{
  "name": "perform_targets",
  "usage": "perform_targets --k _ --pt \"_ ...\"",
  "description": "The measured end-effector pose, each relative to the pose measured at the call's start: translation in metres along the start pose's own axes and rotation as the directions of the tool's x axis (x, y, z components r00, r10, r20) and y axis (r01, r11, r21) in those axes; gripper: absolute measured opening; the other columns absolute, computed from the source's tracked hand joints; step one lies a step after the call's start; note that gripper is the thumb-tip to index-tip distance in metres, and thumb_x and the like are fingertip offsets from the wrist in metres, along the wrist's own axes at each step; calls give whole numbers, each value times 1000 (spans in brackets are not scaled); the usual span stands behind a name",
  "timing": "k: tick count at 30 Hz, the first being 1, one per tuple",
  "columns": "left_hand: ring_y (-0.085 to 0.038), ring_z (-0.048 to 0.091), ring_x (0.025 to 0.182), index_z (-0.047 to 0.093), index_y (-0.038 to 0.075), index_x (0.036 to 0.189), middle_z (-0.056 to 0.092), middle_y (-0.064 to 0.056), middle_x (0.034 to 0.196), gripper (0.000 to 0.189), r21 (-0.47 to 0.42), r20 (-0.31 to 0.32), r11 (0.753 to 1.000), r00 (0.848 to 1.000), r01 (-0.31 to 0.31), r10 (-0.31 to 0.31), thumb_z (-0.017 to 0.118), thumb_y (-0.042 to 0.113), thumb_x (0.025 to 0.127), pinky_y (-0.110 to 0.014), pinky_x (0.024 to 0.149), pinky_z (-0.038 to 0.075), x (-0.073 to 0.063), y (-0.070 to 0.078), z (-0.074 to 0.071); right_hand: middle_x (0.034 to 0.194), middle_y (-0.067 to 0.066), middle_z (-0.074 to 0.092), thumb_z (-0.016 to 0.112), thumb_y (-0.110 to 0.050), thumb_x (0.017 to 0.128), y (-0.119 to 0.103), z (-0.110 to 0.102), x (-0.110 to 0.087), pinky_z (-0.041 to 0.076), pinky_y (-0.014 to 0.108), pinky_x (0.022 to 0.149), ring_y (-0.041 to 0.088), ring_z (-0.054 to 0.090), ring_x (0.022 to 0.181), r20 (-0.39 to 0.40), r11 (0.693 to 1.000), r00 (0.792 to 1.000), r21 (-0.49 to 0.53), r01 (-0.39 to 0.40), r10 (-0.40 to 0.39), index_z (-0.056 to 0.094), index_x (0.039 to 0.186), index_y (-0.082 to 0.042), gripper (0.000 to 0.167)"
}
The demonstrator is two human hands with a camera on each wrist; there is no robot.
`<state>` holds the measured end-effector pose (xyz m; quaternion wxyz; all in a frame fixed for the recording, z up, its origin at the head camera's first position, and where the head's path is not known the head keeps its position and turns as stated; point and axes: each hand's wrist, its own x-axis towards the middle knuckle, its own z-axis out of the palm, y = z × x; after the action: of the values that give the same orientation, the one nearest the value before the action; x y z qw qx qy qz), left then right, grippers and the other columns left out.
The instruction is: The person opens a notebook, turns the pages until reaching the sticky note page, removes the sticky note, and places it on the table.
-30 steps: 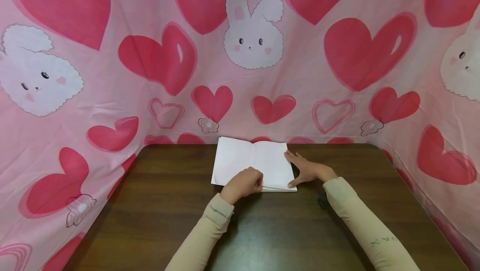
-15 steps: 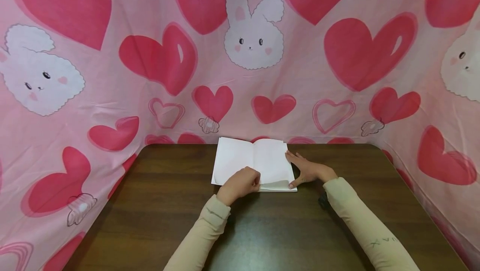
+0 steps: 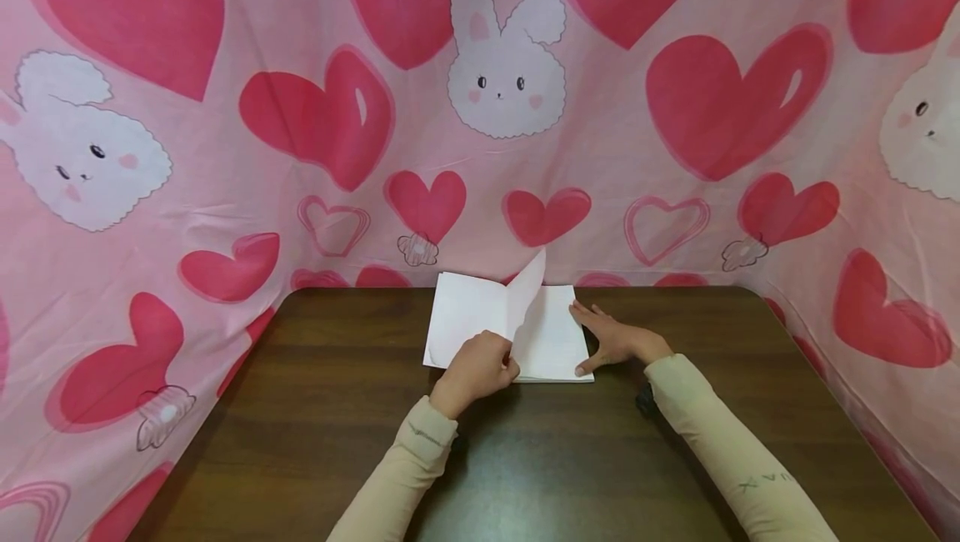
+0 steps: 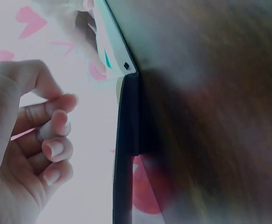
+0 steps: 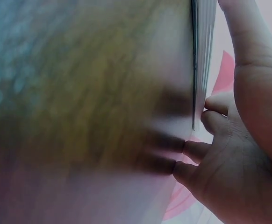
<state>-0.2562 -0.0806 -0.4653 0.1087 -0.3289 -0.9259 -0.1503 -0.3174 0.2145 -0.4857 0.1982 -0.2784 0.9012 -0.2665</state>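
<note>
An open book (image 3: 463, 313) with white pages lies at the far edge of the table. One page (image 3: 527, 300) stands up from the middle fold, its top leaning right. My left hand (image 3: 474, 371) pinches this page near its lower edge; in the left wrist view, the left hand's (image 4: 26, 126) thumb and forefinger meet and the other fingers curl in. Along the book's right side my right hand (image 3: 618, 342) rests with fingers spread, thumb at the lower right corner. The right wrist view has the book's page edges (image 5: 204, 56) beside the right hand (image 5: 239, 135).
The dark wooden table (image 3: 315, 442) stretches toward me and to both sides of the book. Close behind it hangs a pink cloth (image 3: 600, 150) with hearts and rabbit faces, which also runs down the left and right sides.
The page's lower edge was first lifted on the right; now the page stands upright at the fold. My left hand has shifted slightly left. The right hand has stayed in place.
</note>
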Motion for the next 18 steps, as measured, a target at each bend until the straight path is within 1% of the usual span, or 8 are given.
perform_targets --k 3,5,8,13,18 --pt "-9 40 55 51 15 58 45 7 56 30 0 -67 999 997 36 -36 67 10 82 -23 50 35 -2 2 0 167 29 -1 88 -41 77 1 1 0 4 76 114 58 -5 149 3 1000 1000 2 3 -3 7 159 8 125" --pt "-9 42 54 53 15 57 49 6 56 29 -15 -112 998 992 59 -60 68 9 82 -24 49 37 -3 3 -2 167 29 -1 88 -41 77 1 1 0 4 76 114 58 -5 150 5 1000 1000 3 1 -1 7 160 7 125" --pt "-9 43 54 56 14 58 53 5 57 27 -32 -164 996 983 81 -86 68 8 82 -23 49 37 -3 5 -9 167 28 -1 88 -40 77 3 2 1 3 76 114 58 -5 150 0 1000 1000 6 2 -2 7 160 7 125" --pt "-9 42 54 57 13 58 52 5 56 31 -40 -246 996 966 76 -84 69 7 86 -22 49 36 0 5 -21 168 28 -2 88 -38 78 4 1 2 2 77 113 58 -6 150 6 1000 1000 16 7 -8 6 160 5 124" --pt "-8 42 53 60 13 59 52 5 56 32 -39 -343 998 937 56 -66 70 7 88 -22 50 38 1 8 -35 168 28 -3 87 -38 79 3 1 1 1 77 113 58 -7 149 13 1000 1000 15 9 -9 5 160 5 123"
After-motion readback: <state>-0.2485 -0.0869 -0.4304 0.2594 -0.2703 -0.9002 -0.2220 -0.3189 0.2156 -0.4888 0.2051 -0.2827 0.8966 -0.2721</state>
